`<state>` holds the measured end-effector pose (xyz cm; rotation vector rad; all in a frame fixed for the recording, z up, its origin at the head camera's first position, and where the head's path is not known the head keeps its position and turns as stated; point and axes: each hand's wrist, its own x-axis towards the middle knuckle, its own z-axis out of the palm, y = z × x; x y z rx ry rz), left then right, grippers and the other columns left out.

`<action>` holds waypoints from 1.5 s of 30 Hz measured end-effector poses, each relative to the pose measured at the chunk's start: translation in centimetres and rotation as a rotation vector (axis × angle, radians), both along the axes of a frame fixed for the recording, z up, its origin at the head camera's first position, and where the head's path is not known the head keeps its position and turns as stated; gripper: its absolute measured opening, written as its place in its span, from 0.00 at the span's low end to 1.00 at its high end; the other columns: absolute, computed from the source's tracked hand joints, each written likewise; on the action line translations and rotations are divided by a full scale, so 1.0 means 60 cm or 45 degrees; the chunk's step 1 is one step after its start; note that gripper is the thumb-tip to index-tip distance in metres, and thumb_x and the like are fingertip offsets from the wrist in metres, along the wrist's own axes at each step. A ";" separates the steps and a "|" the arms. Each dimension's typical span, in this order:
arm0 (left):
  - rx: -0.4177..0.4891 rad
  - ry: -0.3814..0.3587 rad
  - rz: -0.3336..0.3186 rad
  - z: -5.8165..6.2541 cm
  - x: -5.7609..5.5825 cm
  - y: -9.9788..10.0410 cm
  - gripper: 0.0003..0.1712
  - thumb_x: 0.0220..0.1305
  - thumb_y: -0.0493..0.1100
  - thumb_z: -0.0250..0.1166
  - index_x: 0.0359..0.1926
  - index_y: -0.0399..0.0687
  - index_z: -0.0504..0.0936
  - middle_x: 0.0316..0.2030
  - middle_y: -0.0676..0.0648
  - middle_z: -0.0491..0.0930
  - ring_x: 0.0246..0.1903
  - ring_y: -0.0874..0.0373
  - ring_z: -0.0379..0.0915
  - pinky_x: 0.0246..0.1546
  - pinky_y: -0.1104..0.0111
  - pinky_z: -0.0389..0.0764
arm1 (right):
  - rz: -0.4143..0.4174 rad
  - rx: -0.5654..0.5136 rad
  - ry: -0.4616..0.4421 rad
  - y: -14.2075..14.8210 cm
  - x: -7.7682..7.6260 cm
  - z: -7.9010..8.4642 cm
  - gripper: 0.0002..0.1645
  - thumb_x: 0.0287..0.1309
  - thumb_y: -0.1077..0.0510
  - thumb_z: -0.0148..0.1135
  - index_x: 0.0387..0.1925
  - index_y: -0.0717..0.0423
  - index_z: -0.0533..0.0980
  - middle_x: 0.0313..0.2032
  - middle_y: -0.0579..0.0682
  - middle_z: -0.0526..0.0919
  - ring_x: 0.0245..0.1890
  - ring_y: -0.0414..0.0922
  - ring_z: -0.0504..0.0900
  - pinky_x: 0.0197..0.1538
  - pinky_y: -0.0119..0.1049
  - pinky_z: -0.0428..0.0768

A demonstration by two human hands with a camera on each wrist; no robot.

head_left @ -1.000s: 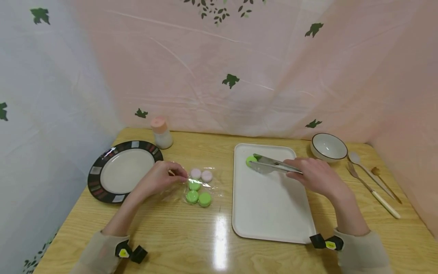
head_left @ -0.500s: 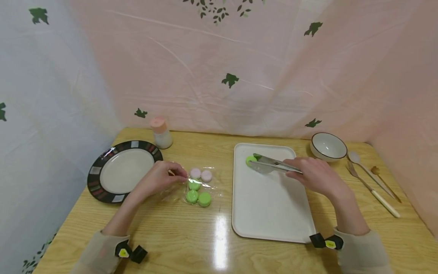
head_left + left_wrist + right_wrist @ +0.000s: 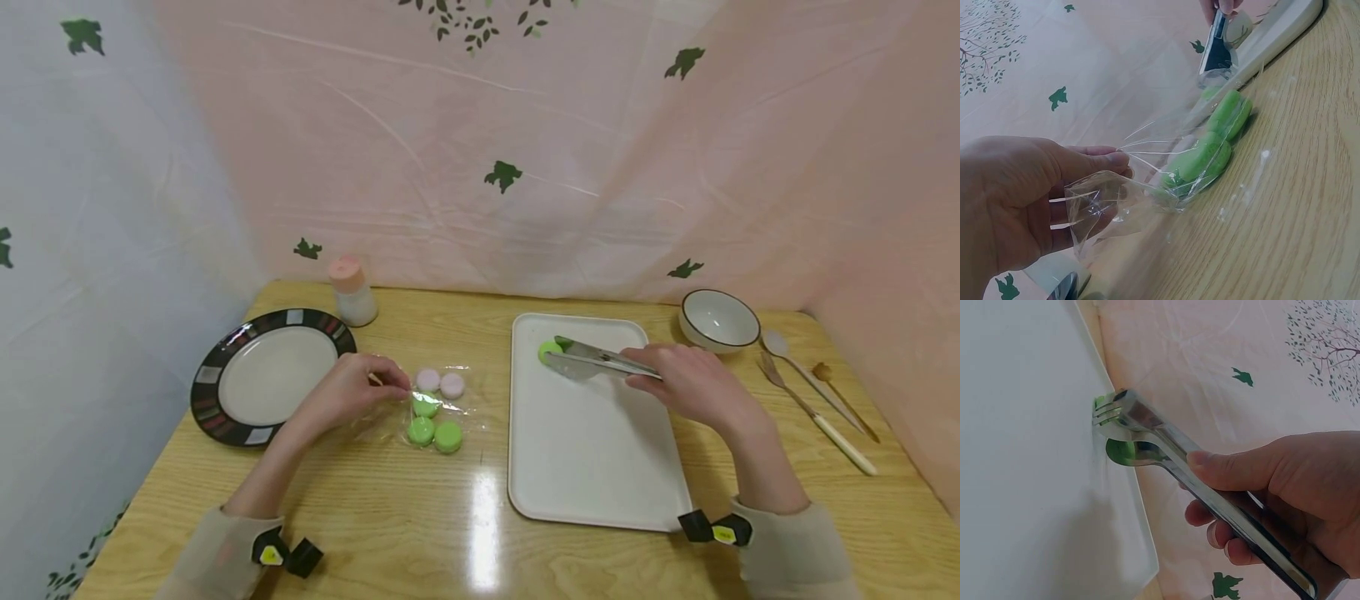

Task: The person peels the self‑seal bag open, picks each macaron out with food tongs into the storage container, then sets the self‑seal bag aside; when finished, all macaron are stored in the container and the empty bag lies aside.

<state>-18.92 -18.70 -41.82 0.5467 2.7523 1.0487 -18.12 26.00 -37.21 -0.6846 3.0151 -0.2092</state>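
My left hand (image 3: 358,390) pinches the edge of a clear plastic bag (image 3: 1141,194) between thumb and forefinger. Inside the bag are several macarons: green ones (image 3: 448,437) nearer me and two pale pink ones (image 3: 428,380) behind. Metal serving tongs (image 3: 1179,469) lie in the grip of my right hand (image 3: 693,387), one end forked and the other spoon-shaped. Their tips are at a single green macaron (image 3: 550,352) near the far left corner of the white tray (image 3: 592,467). In the right wrist view the tongs partly hide that macaron.
A black-rimmed plate (image 3: 277,375) lies left of the bag, close to my left forearm. Behind it stands a pink-capped jar (image 3: 353,293). At the right are a white bowl (image 3: 720,322), a fork (image 3: 816,417), a large spoon (image 3: 810,379) and a small gold spoon (image 3: 843,400).
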 end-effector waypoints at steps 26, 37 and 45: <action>-0.033 0.039 -0.010 0.003 -0.008 -0.003 0.06 0.56 0.48 0.69 0.32 0.52 0.85 0.28 0.58 0.83 0.31 0.66 0.77 0.36 0.70 0.78 | 0.206 -0.072 -0.019 -0.083 0.041 0.028 0.20 0.59 0.48 0.62 0.53 0.43 0.77 0.33 0.35 0.80 0.25 0.33 0.70 0.30 0.28 0.69; -0.037 0.017 0.026 0.000 -0.008 -0.005 0.02 0.53 0.45 0.71 0.28 0.56 0.84 0.26 0.58 0.83 0.28 0.65 0.77 0.34 0.70 0.77 | 0.333 -0.038 0.023 -0.157 0.042 0.006 0.10 0.55 0.50 0.66 0.40 0.40 0.78 0.25 0.32 0.75 0.22 0.33 0.68 0.29 0.29 0.69; -0.014 0.011 -0.001 0.000 -0.004 -0.007 0.03 0.54 0.45 0.70 0.29 0.55 0.85 0.27 0.58 0.83 0.30 0.66 0.77 0.35 0.70 0.78 | 0.302 0.038 0.123 -0.181 0.040 0.000 0.12 0.52 0.49 0.68 0.40 0.40 0.77 0.24 0.35 0.75 0.19 0.34 0.66 0.23 0.29 0.65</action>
